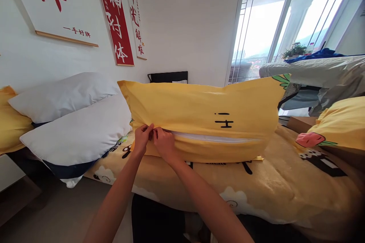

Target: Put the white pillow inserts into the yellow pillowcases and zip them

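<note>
A pillow in a yellow pillowcase (194, 102) stands on its long side on the bed, with "Hi" printed sideways on its face. A long slit runs along its lower part, and a white inner (211, 137) shows through it. At the slit's left end, my left hand (142, 138) pinches the pillowcase fabric. Right beside it, my right hand (164, 142) is also closed at the slit's edge, its fingertips nearly touching those of the left. Whether a zipper pull sits between the fingers cannot be made out.
The bed has a tan patterned blanket (273, 186). White pillows (80, 129) lie stacked at left, with a yellow pillow (11, 121) behind. Another yellow cushion (345, 121) is at right. Beyond it stands a covered surface (313, 70) by the window. A pale cabinet (10, 172) stands at lower left.
</note>
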Available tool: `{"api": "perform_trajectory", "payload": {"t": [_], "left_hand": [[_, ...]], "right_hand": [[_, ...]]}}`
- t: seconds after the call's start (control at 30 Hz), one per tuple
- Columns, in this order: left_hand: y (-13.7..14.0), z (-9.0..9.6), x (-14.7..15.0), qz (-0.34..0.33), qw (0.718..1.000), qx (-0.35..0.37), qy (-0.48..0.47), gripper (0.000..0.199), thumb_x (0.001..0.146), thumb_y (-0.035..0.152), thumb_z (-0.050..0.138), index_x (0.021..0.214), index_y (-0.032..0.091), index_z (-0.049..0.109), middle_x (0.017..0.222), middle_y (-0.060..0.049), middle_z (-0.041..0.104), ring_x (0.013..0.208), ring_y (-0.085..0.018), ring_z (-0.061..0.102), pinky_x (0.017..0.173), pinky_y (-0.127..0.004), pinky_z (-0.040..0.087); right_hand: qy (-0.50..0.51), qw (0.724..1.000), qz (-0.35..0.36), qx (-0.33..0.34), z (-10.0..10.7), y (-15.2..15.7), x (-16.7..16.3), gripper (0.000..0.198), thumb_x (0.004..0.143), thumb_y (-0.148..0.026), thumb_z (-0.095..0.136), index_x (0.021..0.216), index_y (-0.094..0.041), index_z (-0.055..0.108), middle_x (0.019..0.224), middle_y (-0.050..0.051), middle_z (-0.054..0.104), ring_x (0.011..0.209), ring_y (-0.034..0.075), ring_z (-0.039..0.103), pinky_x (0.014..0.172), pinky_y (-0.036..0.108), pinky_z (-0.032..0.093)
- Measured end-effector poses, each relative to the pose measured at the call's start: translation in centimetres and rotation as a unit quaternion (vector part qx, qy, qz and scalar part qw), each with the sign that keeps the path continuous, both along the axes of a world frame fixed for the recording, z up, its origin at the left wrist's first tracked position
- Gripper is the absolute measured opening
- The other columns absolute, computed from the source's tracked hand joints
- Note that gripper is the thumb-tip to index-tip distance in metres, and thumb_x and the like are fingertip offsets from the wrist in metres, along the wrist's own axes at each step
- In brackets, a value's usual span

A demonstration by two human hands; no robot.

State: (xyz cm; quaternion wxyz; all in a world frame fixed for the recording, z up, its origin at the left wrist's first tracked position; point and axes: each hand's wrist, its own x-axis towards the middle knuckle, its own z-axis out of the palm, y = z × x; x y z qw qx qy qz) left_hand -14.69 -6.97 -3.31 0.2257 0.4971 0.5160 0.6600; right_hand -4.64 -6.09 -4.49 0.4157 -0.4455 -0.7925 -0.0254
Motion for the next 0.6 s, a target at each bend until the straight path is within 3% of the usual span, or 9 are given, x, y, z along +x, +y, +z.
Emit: {"api": "perform_trajectory", "payload": {"t": [0.33,0.6], "left_hand": [[-0.1,0.3,0.1,-0.019,0.995,-0.003,-0.093,0.036,0.064,0.041,0.069,0.047,0.018,0.048,0.044,0.005,0.045,0.040,-0.006,0.036,0.040,-0.020,0.028],[0.4,0.3,-0.2,-0.021,0.993,-0.016,-0.117,0.033,0.061,0.041,0.073,0.051,0.016,0.053,0.049,0.002,0.054,0.039,-0.007,0.041,0.039,-0.020,0.029]], "right_hand": [[-0.004,0.999,-0.039,0.029,-0.4,0.0,0.2,0.016,0.092,-0.022,0.046,0.083,-0.018,0.059,0.067,0.002,0.070,0.059,0.015,0.065,0.050,0.025,0.026],[0.031,0.993,-0.069,0.095,-1.8,0.7,4.0,0.019,0.091,-0.021,0.046,0.079,-0.018,0.061,0.060,0.001,0.067,0.051,0.013,0.060,0.049,0.025,0.025]]}}
